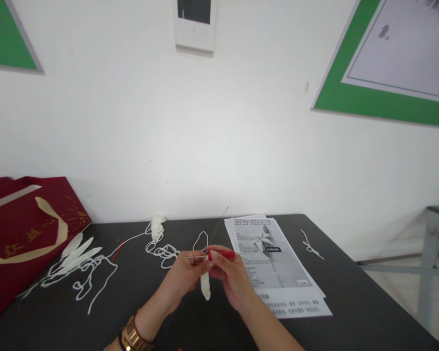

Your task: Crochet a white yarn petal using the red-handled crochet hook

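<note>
Right hand (231, 275) grips a red-handled hook (227, 254); left hand (186, 273) pinches a slim white crocheted piece (205, 287), hanging between both hands over the black counter (139, 287); similar pieces (82, 259) at left look finished; this one seems unfinished, with loose yarn (157, 228) beyond.

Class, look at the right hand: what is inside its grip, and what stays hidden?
The right hand grips a red handle whose thin metal shaft reaches to the left hand. The hand covers part of the handle; anything deeper in the grip is hidden.
</note>
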The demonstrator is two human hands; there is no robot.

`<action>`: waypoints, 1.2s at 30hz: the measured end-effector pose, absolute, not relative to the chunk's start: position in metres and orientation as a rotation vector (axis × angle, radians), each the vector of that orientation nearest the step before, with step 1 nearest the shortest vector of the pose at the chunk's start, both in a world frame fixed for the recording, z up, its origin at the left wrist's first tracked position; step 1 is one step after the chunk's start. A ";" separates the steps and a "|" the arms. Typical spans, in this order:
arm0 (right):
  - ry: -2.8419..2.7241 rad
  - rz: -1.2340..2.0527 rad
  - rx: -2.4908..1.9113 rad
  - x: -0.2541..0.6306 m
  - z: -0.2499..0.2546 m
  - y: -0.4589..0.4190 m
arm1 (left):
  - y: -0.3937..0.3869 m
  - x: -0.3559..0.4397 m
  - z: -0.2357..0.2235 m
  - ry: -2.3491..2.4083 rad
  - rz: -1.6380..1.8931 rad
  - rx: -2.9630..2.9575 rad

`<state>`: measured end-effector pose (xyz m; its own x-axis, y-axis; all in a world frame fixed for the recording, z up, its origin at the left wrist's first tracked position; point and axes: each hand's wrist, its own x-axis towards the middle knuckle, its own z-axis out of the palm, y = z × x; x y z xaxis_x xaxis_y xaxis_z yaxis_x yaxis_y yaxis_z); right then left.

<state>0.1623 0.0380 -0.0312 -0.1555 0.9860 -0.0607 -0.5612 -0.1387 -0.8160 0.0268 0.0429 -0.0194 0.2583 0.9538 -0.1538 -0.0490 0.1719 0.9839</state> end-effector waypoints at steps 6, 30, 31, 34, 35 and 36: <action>-0.844 1.654 -0.716 0.164 -0.030 0.039 | 0.040 0.027 -0.013 0.981 0.850 1.176; -0.666 1.650 -0.770 0.169 -0.027 0.040 | 0.046 0.016 -0.016 0.967 0.844 1.495; -0.666 1.665 -0.767 0.170 -0.026 0.040 | 0.048 0.012 -0.015 0.963 0.851 1.532; -0.677 1.710 -0.755 0.172 -0.024 0.039 | 0.051 0.003 -0.009 0.921 0.820 1.633; -0.674 1.714 -0.752 0.172 -0.024 0.039 | 0.052 0.000 -0.007 0.901 0.799 1.663; -0.669 1.711 -0.753 0.172 -0.023 0.039 | 0.052 -0.002 -0.006 0.884 0.779 1.690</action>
